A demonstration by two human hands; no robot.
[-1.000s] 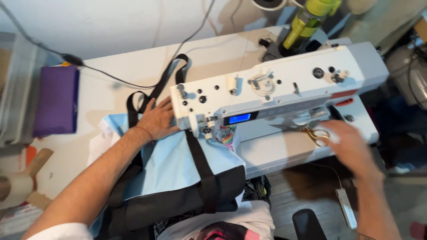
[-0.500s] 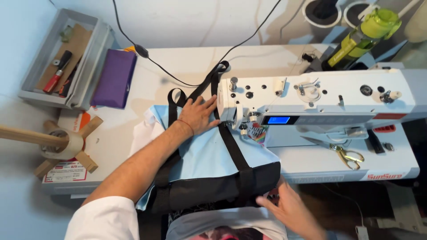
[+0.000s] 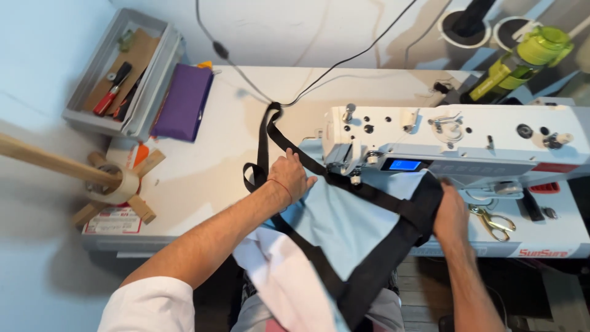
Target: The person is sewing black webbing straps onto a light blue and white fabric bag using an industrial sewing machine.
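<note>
A light blue fabric panel (image 3: 344,224), edged and crossed by black webbing strap (image 3: 375,273), lies on the bed of the white sewing machine (image 3: 455,138), its upper edge tucked beneath the needle end of that machine, its lower part hanging off the table edge toward the person's lap; the left hand (image 3: 290,178) rests on the panel's left edge, just left of the machine's needle end, fingers curled loosely down over fabric and strap, pressing rather than pinching; the right hand (image 3: 450,215) sits at the panel's right corner, in front of the machine's body, fingers closed around the black strap where it turns the corner, though the fingertips are hidden under the cloth; one strap loop (image 3: 261,144) runs up and away from the left hand, lying flat on the table (image 3: 203,184) left of the machine; a white cloth (image 3: 276,276) hangs below the panel.

The table is pale and worn, set against a white wall; one pair of gold-handled scissors (image 3: 495,222) lies on the machine's bed just right of the right hand; far left of the machine sit one purple pouch (image 3: 183,103), one grey tray (image 3: 120,74) of tools, and one wooden stand (image 3: 114,184) holding a roll of tape; behind the machine stands one green thread cone (image 3: 522,61); one black cable (image 3: 258,86) crosses the table behind the machine.
</note>
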